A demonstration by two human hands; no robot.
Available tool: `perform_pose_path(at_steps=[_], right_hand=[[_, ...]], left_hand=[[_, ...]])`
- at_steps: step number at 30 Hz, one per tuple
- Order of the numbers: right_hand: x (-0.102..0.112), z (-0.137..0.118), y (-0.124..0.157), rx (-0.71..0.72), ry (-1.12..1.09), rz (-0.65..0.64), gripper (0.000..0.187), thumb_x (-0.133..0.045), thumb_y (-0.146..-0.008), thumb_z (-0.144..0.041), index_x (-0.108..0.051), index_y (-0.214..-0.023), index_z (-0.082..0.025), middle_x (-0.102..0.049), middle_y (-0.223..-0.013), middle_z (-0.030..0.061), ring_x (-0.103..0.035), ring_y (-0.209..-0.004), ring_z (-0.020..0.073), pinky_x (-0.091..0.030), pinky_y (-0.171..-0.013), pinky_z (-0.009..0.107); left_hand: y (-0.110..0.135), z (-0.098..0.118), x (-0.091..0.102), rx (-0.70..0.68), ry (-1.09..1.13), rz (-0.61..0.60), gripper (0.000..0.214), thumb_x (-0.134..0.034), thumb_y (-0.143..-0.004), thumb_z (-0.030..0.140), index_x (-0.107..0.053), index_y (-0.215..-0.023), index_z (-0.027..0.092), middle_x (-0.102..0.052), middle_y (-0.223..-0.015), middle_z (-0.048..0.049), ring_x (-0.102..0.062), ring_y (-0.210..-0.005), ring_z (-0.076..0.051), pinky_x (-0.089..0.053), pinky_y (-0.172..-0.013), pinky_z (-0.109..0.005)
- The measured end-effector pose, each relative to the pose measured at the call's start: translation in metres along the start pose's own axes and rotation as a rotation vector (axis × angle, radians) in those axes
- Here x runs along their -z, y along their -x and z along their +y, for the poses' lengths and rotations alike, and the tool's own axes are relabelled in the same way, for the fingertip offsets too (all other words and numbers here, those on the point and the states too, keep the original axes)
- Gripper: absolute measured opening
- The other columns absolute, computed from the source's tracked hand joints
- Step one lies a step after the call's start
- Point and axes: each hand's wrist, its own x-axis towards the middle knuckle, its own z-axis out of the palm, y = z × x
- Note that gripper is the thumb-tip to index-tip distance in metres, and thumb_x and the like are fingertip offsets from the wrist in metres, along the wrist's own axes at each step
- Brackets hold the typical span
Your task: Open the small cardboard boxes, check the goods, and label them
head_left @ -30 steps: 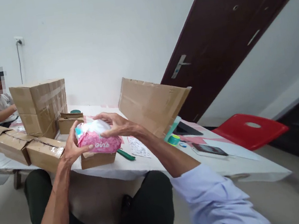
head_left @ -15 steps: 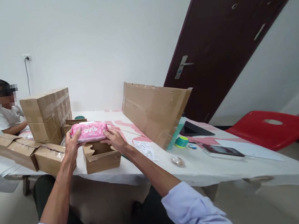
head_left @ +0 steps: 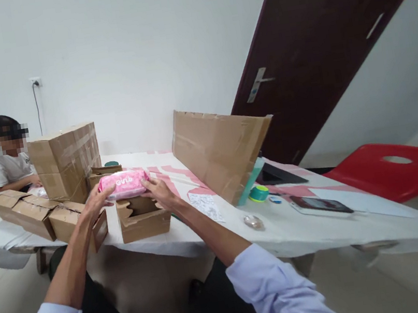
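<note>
The pink pack (head_left: 125, 185) is gripped at its two ends by the left hand (head_left: 97, 201) and the right hand (head_left: 160, 191). It is held just above the open cardboard box (head_left: 145, 230) on the desk (head_left: 220, 232).

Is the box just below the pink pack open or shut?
The box is open: its inside shows beneath the pink pack.

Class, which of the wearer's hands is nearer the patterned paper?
Right. The right hand holds the pink package left of the patterned paper; the left hand, at the package's left end, is farther left.
</note>
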Motion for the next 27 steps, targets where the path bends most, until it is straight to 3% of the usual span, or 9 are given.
perform_pose_path(at_steps=[4, 6, 8, 10, 13, 16, 18, 21, 27], right_hand=[[0.011, -0.049, -0.018, 0.377, 0.061, -0.051, 0.07, -0.079, -0.084, -0.067, -0.068, -0.138, -0.024, -0.069, -0.138, 0.009, -0.066, -0.128, 0.0274, -0.056, -0.113, 0.049], [0.023, -0.065, -0.028, 0.499, 0.102, -0.078, 0.074, -0.081, -0.083, -0.064, -0.064, -0.145, -0.028, -0.063, -0.15, 0.0071, -0.06, -0.137, 0.0276, -0.054, -0.116, 0.046], [0.042, -0.066, -0.035, 0.526, 0.174, -0.083, 0.077, -0.083, -0.082, -0.063, -0.063, -0.147, -0.028, -0.059, -0.155, 0.0076, -0.059, -0.136, 0.0282, -0.055, -0.113, 0.046], [0.065, -0.049, -0.038, 0.443, 0.301, -0.056, 0.08, -0.084, -0.081, -0.061, -0.063, -0.148, -0.025, -0.058, -0.157, 0.0121, -0.063, -0.13, 0.0294, -0.057, -0.109, 0.048], [0.096, -0.006, -0.031, 0.161, 0.5, -0.072, 0.08, -0.089, -0.074, -0.055, -0.069, -0.142, -0.017, -0.065, -0.147, 0.0193, -0.068, -0.116, 0.0313, -0.059, -0.101, 0.052], [0.111, 0.036, -0.018, -0.025, 0.479, -0.249, 0.067, -0.086, -0.074, -0.052, -0.076, -0.129, -0.015, -0.075, -0.129, 0.017, -0.072, -0.105, 0.0302, -0.062, -0.092, 0.047], [0.112, 0.055, -0.014, -0.063, 0.396, -0.292, 0.062, -0.082, -0.077, -0.051, -0.076, -0.126, -0.014, -0.078, -0.119, 0.0139, -0.073, -0.098, 0.0275, -0.063, -0.085, 0.042], [0.109, 0.076, -0.016, -0.104, 0.321, -0.221, 0.053, -0.084, -0.074, -0.051, -0.079, -0.112, -0.014, -0.08, -0.104, 0.0107, -0.074, -0.09, 0.0261, -0.062, -0.078, 0.038], [0.108, 0.113, -0.03, -0.024, 0.311, -0.145, 0.041, -0.075, -0.079, -0.051, -0.08, -0.097, -0.015, -0.081, -0.098, 0.0081, -0.074, -0.096, 0.0294, -0.06, -0.089, 0.042]], left_hand=[[-0.023, 0.066, 0.012, -0.102, -0.121, -0.043, 0.099, -0.099, -0.057, 0.029, -0.059, -0.147, 0.022, -0.069, -0.13, -0.0139, -0.072, -0.104, -0.027, -0.063, -0.081, -0.036], [-0.034, 0.091, 0.016, -0.184, -0.165, -0.068, 0.094, -0.097, -0.056, 0.024, -0.063, -0.143, 0.021, -0.072, -0.122, -0.0099, -0.072, -0.101, -0.026, -0.061, -0.081, -0.034], [-0.043, 0.104, 0.019, -0.258, -0.19, -0.104, 0.085, -0.096, -0.056, 0.023, -0.068, -0.136, 0.018, -0.073, -0.114, -0.007, -0.071, -0.098, -0.025, -0.059, -0.081, -0.032], [-0.052, 0.105, 0.024, -0.317, -0.22, -0.096, 0.078, -0.095, -0.055, 0.024, -0.071, -0.128, 0.015, -0.073, -0.11, -0.0054, -0.07, -0.096, -0.023, -0.058, -0.081, -0.03], [-0.068, 0.089, 0.042, -0.326, -0.286, 0.0, 0.075, -0.096, -0.05, 0.029, -0.072, -0.12, 0.014, -0.073, -0.102, -0.0035, -0.068, -0.09, -0.021, -0.055, -0.076, -0.028], [-0.089, 0.056, 0.064, -0.212, -0.406, 0.083, 0.078, -0.098, -0.043, 0.033, -0.073, -0.114, 0.013, -0.071, -0.09, -0.0006, -0.064, -0.08, -0.019, -0.051, -0.068, -0.025], [-0.102, 0.029, 0.075, -0.119, -0.502, 0.086, 0.078, -0.098, -0.041, 0.034, -0.073, -0.112, 0.013, -0.068, -0.084, 0.0015, -0.06, -0.075, -0.017, -0.048, -0.067, -0.025], [-0.118, -0.015, 0.081, -0.022, -0.579, 0.016, 0.07, -0.096, -0.041, 0.033, -0.074, -0.106, 0.014, -0.067, -0.08, 0.0028, -0.06, -0.074, -0.017, -0.049, -0.07, -0.026], [-0.144, -0.084, 0.069, 0.032, -0.616, -0.058, 0.057, -0.092, -0.041, 0.03, -0.073, -0.092, 0.015, -0.068, -0.078, 0.0012, -0.061, -0.074, -0.019, -0.053, -0.072, -0.031]])
